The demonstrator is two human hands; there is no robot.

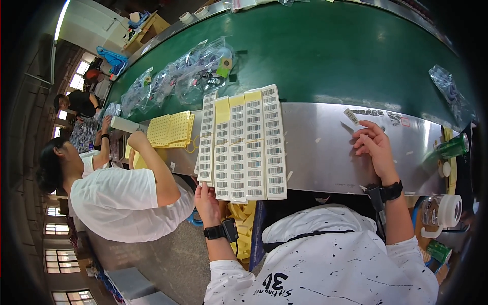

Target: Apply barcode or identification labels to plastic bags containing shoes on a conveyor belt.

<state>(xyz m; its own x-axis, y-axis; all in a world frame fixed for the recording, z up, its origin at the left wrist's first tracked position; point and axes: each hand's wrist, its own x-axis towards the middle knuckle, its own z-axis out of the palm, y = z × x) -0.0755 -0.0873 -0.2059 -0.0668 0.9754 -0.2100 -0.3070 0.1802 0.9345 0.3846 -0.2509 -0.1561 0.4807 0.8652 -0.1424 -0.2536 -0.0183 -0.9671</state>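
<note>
A small white barcode label (pixel 351 117) sits at the fingertips of the right hand (pixel 373 145), whose other fingers are half curled; whether the thumb pinches it from below cannot be made out. To handle it well, I would keep the touch to that one short end, so the glue stays clean and the strip does not curl onto the skin. The label's printed face is turned up, and its long axis slants, the free end pointing away and to the left, the held end near and to the right. It hangs over the steel ledge (pixel 315 162), close to some paper scraps (pixel 366 113). Well to the left, the left hand (pixel 207 204) grips the near left corner of the barcode label sheets (pixel 241 152), thumb on top; a firm hold there should keep the layers from fanning. Their long axis runs away from the person, with bare yellow patches toward the far end. Further left lie yellow sheets (pixel 170 129), and a co-worker in a white shirt (pixel 122 203) is beside them. Beyond, clear-bagged goods (pixel 175 73) rest on the green belt (pixel 330 51); a green can (pixel 451 146) is at far right.
</note>
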